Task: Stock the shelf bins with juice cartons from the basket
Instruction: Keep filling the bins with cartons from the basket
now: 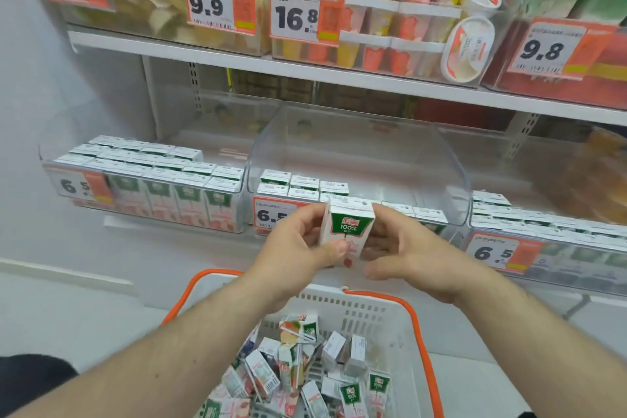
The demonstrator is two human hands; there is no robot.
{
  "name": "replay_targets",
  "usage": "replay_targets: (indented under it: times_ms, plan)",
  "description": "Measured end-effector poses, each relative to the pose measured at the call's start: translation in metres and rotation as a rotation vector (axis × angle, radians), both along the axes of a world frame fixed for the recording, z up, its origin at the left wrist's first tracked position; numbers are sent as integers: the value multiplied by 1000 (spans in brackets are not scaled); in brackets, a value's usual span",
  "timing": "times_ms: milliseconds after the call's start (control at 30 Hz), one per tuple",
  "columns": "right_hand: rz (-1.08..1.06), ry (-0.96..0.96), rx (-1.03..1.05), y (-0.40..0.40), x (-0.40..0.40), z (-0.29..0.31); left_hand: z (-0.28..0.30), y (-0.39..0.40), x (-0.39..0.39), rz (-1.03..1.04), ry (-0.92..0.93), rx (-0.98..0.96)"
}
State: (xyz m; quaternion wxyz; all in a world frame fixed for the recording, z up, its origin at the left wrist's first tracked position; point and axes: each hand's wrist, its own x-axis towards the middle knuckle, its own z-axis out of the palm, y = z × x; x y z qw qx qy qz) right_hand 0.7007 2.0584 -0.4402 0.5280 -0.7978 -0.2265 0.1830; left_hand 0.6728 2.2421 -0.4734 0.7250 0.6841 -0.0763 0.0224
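From the head camera, two bare hands meet in the middle. The left hand grips a small white juice carton with a green label, thumb on its front and fingers curled round its left side. The right hand holds the same carton from the right, fingers bent against that side. The carton stands upright, up in the air, just in front of the middle clear plastic bin on the lower shelf.

That middle bin is only partly full. A few rows of the same small cartons stand at its near left, and the far part is bare. An orange and white price tag hangs on its front, partly hidden by the left hand.

To the left sits another clear bin, packed tight with cartons. To the right a third clear bin also holds many cartons and has its own price tag.

Near the person, below the hands, is a white plastic basket with orange handles. Inside, a messy pile of loose juice cartons lies every which way.

Far up, the white top shelf carries clear boxes of cup snacks with white lids and more price tags. The far right side looks blurry, so I cannot tell what is there.
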Motion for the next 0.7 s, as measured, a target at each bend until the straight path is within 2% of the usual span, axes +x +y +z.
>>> replay_targets:
  times_ms: [100,200,267,367,533,633,700]
  plan:
    - [-105,-128,-15,12,-1,0,9,28,1,-5,36,-47]
    - [-155,-211,88,37,-5,9,17,60,2,-40,34,-21]
    - [-170,-281,82,59,-7,19,18,80,5,-62,23,15]
    - [-161,-341,13,94,-3,30,15,105,8,-54,19,17]
    - [-108,-513,-277,145,16,39,11,131,8,-28,6,-100]
    - [-183,-574,-244,172,30,55,17,147,16,186,39,-223]
    - [-261,-637,-186,193,40,72,20,158,23,384,189,-342]
